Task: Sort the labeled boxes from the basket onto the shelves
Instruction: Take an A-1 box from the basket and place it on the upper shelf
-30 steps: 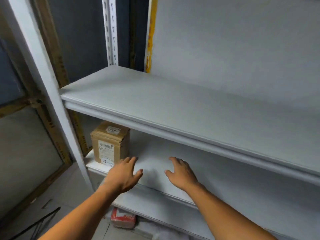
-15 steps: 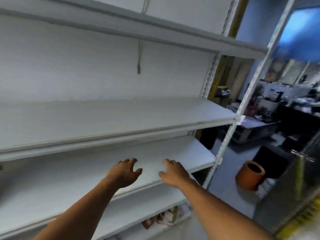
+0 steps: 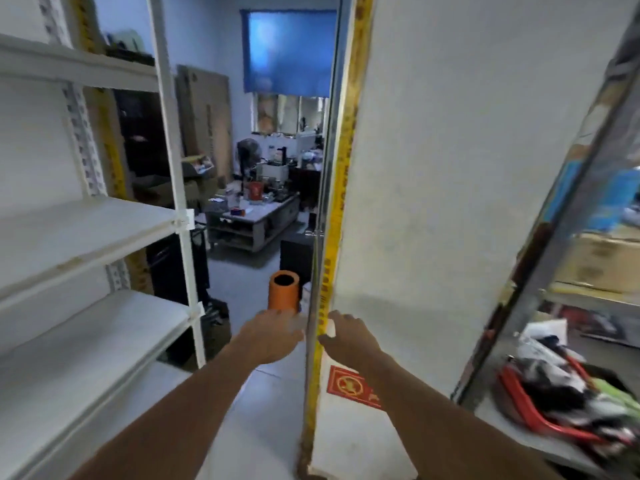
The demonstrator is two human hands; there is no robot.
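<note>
Both my hands reach out in front of me at mid-frame and hold nothing. My left hand (image 3: 273, 336) is blurred by motion, its fingers loosely extended. My right hand (image 3: 349, 336) has relaxed fingers just in front of a white panel's yellow edge (image 3: 332, 258). The white shelves (image 3: 79, 230) stand on my left, bare in this view. A red basket (image 3: 540, 407) with mixed items sits low at the right on a metal rack. No labeled box can be made out in the blur.
A tall white panel (image 3: 450, 168) stands straight ahead on the right. An orange cylinder (image 3: 284, 289) stands on the floor in the aisle beyond. A cluttered low table (image 3: 256, 216) and a blue window blind (image 3: 287, 50) lie further back. Cardboard boxes (image 3: 602, 261) fill the right rack.
The view has swung right, from the shelf with the brown labeled box, past the bare shelves, to the aisle and the white panel. Both hands stay out in front, holding nothing.
</note>
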